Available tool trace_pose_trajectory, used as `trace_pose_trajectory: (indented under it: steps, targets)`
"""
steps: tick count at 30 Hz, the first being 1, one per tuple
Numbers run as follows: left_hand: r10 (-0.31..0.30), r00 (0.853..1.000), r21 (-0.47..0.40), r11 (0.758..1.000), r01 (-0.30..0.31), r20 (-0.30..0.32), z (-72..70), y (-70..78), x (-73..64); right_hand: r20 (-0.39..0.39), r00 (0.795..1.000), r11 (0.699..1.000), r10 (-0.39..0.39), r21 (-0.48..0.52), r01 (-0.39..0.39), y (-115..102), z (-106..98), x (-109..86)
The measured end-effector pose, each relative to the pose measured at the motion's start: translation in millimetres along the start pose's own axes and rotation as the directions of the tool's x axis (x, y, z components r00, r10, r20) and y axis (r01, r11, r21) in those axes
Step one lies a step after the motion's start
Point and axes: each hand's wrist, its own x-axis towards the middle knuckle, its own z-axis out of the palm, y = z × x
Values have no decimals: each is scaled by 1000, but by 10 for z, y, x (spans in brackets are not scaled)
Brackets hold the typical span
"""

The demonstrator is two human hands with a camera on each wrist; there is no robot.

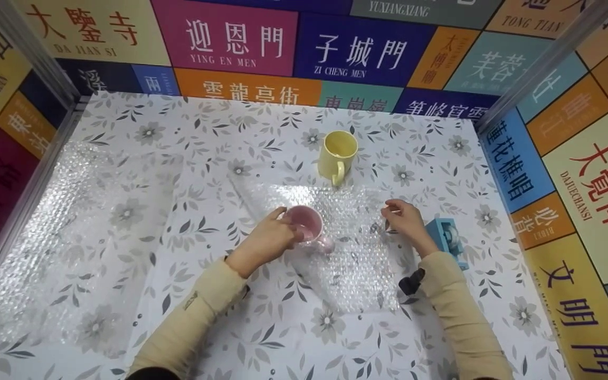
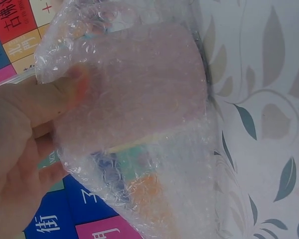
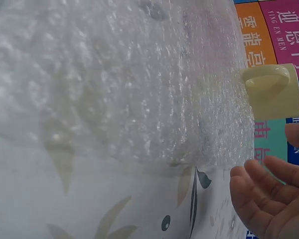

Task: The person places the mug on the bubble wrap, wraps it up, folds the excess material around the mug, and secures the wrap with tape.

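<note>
A pink mug stands on a sheet of bubble wrap, its mouth up and its handle toward the lower right. My left hand grips the mug at its rim, on the left side. In the left wrist view the thumb presses bubble wrap against the mug's wall, which shows pink through the film. Near the sheet's right part is my right hand, its fingers loosely bent. The right wrist view shows that hand with nothing between fingers and thumb, beside the sheet's edge.
Beyond the sheet's far edge stands a yellow mug. A blue tape dispenser sits by the right forearm. More bubble wrap lies along the table's left side. Printed panels wall the table at the back and sides.
</note>
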Motion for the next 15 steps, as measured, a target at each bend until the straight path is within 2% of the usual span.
trace_pose_trajectory:
  steps: [5,11,15]
  targets:
    - [-12,1000,-6,1000,12,8,14,-3,-8,46,994,994,103,-30,-102,-49,4,161]
    - [-18,1000,-41,999,18,11,18,-5,-3,36,978,976,206,69,-208,-67,43,346]
    - [-10,1000,-47,999,10,0,25,-5,-11,59,963,952,262,147,-268,-83,65,427]
